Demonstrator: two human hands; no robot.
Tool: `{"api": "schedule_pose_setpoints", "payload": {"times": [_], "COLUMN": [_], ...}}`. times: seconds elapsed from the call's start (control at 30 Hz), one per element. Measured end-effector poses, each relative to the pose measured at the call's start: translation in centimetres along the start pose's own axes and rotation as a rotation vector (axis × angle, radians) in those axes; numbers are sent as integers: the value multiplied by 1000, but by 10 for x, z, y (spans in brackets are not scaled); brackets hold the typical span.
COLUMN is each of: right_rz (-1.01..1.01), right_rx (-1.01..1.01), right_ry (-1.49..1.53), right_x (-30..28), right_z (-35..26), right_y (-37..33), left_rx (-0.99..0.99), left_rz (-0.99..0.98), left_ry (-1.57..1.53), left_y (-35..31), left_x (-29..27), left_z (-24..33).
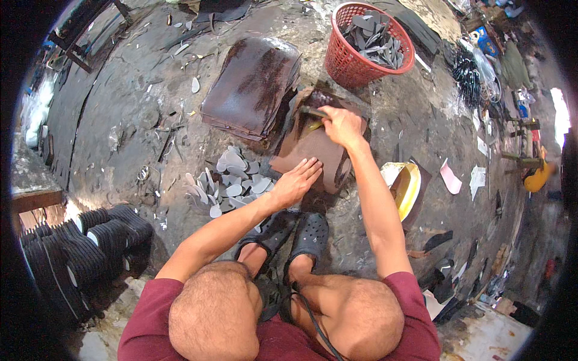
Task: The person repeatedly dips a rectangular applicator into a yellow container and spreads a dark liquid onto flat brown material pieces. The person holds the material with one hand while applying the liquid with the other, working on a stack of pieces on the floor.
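My left hand (298,182) lies with its fingers stretched flat on a brown sheet (316,153), by its near left edge. Closed around a flat, dark spreader-like tool (313,112), my right hand (344,126) is over the far part of that sheet. A streak of yellow paste (315,126) shows beside the tool; its working edge is partly hidden. Left of the sheet sits a pile of grey, rounded cut pieces (238,180). To the right, a white cut-open container (407,191) holds yellow paste.
Shiny dark brown sheets (253,84) are stacked beyond my left hand. A red mesh basket (368,71) of grey pieces stands at the far right. Rows of black soles (99,243) line the near left. Scraps, including a pink piece (450,177), litter the floor.
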State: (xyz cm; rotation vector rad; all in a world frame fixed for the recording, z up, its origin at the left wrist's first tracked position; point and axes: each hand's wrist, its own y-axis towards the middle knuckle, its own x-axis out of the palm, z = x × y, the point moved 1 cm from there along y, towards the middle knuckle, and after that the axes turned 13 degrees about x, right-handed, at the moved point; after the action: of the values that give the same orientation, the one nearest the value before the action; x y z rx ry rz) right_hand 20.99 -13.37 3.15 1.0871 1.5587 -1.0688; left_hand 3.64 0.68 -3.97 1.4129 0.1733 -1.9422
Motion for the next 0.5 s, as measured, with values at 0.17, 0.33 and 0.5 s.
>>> {"api": "schedule_pose_setpoints", "payload": {"times": [0.17,0.33,0.5], "right_rz": [180,-88,27], "right_rx": [-253,-298,-41], "right_ry": [-112,-257,0], "right_x": [3,-16,1], "right_z": [-12,-42,0], "right_y": [-9,-19,2], "left_rx": [-12,-45,-40], "left_rz": [-46,-21,-67], "left_ry": [15,29,26], "left_y": [4,-9,5], "left_x": [-5,8,0], "left_z": [5,4,7]}}
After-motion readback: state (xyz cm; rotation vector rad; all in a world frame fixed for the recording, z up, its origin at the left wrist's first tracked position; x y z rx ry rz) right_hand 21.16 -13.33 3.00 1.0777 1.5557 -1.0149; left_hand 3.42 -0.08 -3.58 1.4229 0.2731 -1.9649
